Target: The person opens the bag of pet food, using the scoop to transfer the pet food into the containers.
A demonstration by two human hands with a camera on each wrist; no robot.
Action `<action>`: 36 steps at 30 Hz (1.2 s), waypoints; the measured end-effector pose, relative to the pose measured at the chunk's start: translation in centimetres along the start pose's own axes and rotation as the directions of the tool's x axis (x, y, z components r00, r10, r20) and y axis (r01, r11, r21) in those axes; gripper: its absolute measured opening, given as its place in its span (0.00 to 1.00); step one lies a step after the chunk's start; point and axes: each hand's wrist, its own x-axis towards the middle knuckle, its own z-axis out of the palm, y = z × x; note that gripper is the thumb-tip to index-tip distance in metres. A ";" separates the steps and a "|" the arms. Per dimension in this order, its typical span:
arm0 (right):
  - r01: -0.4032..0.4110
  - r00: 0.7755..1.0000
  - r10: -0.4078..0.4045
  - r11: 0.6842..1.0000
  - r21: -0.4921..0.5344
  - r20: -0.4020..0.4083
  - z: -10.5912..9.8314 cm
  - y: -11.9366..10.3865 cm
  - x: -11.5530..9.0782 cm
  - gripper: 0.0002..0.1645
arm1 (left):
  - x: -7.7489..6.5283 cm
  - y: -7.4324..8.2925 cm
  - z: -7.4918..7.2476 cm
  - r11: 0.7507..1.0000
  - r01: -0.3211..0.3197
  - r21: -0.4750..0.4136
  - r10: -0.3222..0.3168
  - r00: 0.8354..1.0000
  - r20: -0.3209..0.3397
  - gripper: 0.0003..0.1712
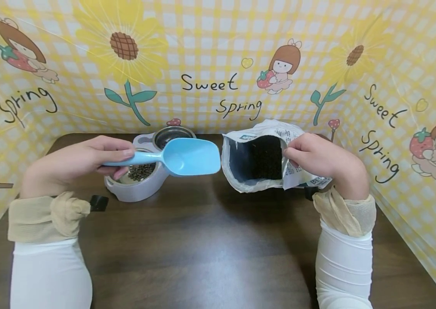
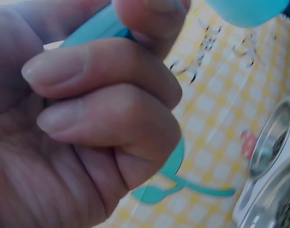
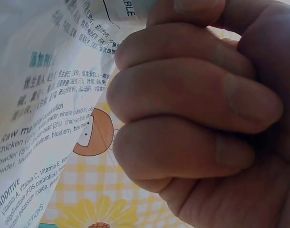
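My left hand (image 1: 98,154) grips the handle of a light blue scoop (image 1: 192,156), with thumb on top and fingers curled beneath. The scoop is level, its bowl facing up with nothing visible inside, and its tip is close to the mouth of a pet food bag (image 1: 252,187). With its fingers curled, my right hand (image 1: 310,155) pinches the right edge of that mouth. The bag lies tilted toward me, gaping, with dark brown kibble (image 1: 266,159) inside. Printed ingredient text covers the bag's side (image 3: 35,123) in the right wrist view.
Behind my left hand stands a white double pet feeder (image 1: 134,193) with two metal bowls. Brown kibble (image 1: 140,172) lies in the near bowl; the far bowl (image 1: 174,134) holds something dark. A yellow checked cloth (image 1: 210,47) walls the dark wooden table (image 1: 202,249) at back and sides.
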 end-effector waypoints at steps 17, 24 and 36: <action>-0.013 1.000 0.013 1.000 0.005 0.001 0.1 -0.2 0.0 0.27 | 7.3 2.6 6.6 0.981 -0.047 0.186 0.050 0.999 -0.010 0.16; -0.005 1.000 0.005 1.000 -0.009 -0.003 0.1 -0.3 0.1 0.27 | 8.8 2.7 8.0 0.959 -0.038 0.282 0.055 0.997 -0.053 0.15; -0.017 1.000 0.017 0.999 -0.036 -0.006 0.2 -0.7 0.0 0.27 | 10.6 3.9 10.6 0.893 -0.023 0.449 0.107 0.981 -0.162 0.15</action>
